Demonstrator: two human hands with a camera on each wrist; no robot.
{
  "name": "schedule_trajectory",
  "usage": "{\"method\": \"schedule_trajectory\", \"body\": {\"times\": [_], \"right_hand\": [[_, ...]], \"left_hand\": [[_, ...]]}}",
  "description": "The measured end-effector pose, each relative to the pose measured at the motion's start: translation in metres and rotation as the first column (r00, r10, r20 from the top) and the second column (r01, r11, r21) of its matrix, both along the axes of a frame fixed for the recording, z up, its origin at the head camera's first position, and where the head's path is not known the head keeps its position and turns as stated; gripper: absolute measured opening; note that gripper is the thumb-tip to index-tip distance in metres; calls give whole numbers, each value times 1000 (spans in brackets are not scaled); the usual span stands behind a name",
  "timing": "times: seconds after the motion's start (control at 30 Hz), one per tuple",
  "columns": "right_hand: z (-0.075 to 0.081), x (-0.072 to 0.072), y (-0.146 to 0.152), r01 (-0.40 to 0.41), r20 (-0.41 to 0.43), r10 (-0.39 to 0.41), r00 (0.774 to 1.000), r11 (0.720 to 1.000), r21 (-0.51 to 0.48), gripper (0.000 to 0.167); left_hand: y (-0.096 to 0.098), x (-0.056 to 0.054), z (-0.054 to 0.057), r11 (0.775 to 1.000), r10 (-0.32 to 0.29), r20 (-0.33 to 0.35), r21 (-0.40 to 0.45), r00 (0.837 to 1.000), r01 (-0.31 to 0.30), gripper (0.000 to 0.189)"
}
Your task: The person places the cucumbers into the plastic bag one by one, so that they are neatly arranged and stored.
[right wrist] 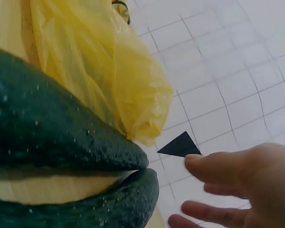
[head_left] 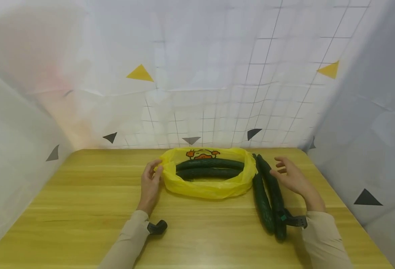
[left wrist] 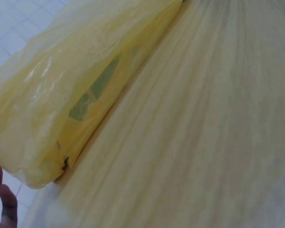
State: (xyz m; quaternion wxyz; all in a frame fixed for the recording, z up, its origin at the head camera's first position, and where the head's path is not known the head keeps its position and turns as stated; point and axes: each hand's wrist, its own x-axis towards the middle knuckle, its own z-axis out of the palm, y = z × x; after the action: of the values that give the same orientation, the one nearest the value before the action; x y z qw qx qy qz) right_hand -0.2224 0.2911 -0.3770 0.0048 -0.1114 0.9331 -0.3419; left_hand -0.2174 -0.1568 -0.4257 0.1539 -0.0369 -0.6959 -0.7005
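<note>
Two dark green cucumbers (head_left: 210, 173) lie side by side in a yellow plastic bag (head_left: 214, 190) with its mouth spread wide. My left hand (head_left: 151, 183) is at the bag's left rim, loosely bent fingers right against the plastic; the left wrist view shows two fingertips (left wrist: 8, 204) beside the bag's end. To the right of the bag, two more cucumbers (head_left: 262, 203) lie lengthwise on the table, their far ends close together. My right hand (head_left: 293, 178) hovers just right of those far ends, fingers parted and nothing between them.
The wooden table (head_left: 93, 209) reaches back to a white wall sheet (head_left: 197, 116) with grid lines and yellow and black triangles. White sheets also stand along the left and right sides. Black straps with mounts (head_left: 157, 227) are on both wrists.
</note>
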Motion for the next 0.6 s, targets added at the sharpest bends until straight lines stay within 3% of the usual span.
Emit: {"method": "schedule_trajectory", "body": {"times": [0.23,0.37,0.47,0.6], "right_hand": [[-7,-2,6,-8,110,1,994,998,62,72],[-11,-2,11,-20,165,3,986,995,101,78],[-11,-1,11,-51,212,20,977,988,144,80],[-11,1,8,-74,279,35,960,989,129,77]], "left_hand": [[0,1,1,1000,-6,-3,-6,1000,6,33],[-2,-8,-13,1000,7,-13,-5,1000,-7,33],[-2,-9,-14,1000,4,-13,3,1000,-4,33],[0,-3,-4,1000,-19,9,20,1000,19,31]]}}
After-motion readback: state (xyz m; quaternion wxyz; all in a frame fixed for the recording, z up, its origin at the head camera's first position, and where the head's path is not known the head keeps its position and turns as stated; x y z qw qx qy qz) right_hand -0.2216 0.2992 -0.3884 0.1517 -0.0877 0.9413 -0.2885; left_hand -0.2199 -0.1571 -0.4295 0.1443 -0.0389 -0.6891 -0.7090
